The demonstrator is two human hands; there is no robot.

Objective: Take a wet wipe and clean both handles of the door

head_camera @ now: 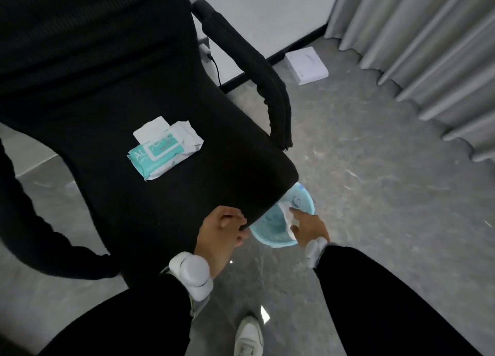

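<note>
A teal and white pack of wet wipes (164, 148) lies on the seat of a black office chair (187, 184), its white flap lifted. My right hand (308, 227) holds a crumpled white wipe (288, 216) over a light blue bin (278, 229) that stands on the floor by the chair's front right corner. My left hand (225, 229) hangs at the front edge of the seat, fingers loosely curled, holding nothing. No door or door handle is in view.
The chair's armrest (267, 87) rises at the right. A white box (306, 65) lies on the grey floor near the wall. Grey curtains (428, 47) fill the right side. My white shoe (249, 334) shows at the bottom.
</note>
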